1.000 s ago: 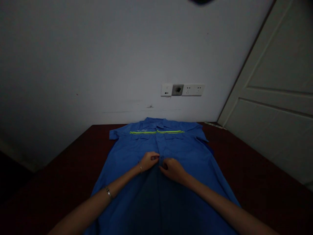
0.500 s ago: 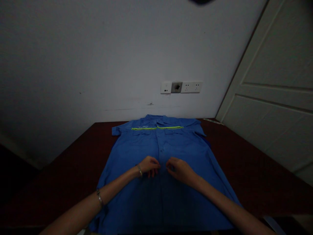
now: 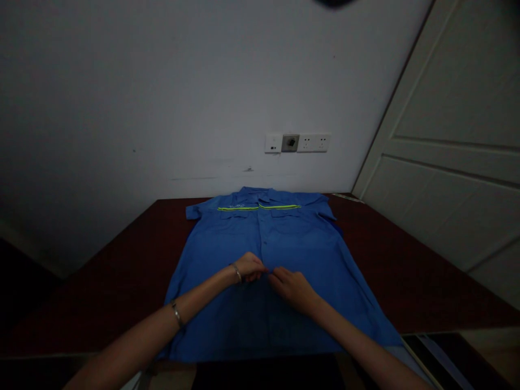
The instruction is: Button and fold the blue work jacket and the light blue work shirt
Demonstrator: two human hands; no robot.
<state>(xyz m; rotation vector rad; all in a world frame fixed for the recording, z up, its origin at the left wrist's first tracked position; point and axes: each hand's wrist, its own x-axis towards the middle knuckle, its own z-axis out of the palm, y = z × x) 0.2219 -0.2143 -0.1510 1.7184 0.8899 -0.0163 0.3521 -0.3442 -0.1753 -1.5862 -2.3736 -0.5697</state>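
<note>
A blue short-sleeved work shirt [image 3: 227, 244] lies front up and spread out, its collar toward the wall and a yellow-green stripe across the chest. At the middle of its button placket, my left hand [image 3: 249, 267] pinches the cloth with thumb and forefinger; bracelets circle that wrist and forearm. Close against those fingertips, my right hand [image 3: 293, 287] is closed in a pinch on the same front edge. Any button between the fingers is too small and dark to make out.
The shirt rests on a dark red-brown table [image 3: 134, 254] pushed against a pale wall [image 3: 162, 97]. Sockets and a switch plate [image 3: 298, 143] are set in the wall. A white panelled door [image 3: 450, 146] stands at the right, beside the table's edge.
Both hands have come together at the placket, and the right fingers have closed from a looser curl. The view has shifted, showing the shirt's hem at the table's front edge.
</note>
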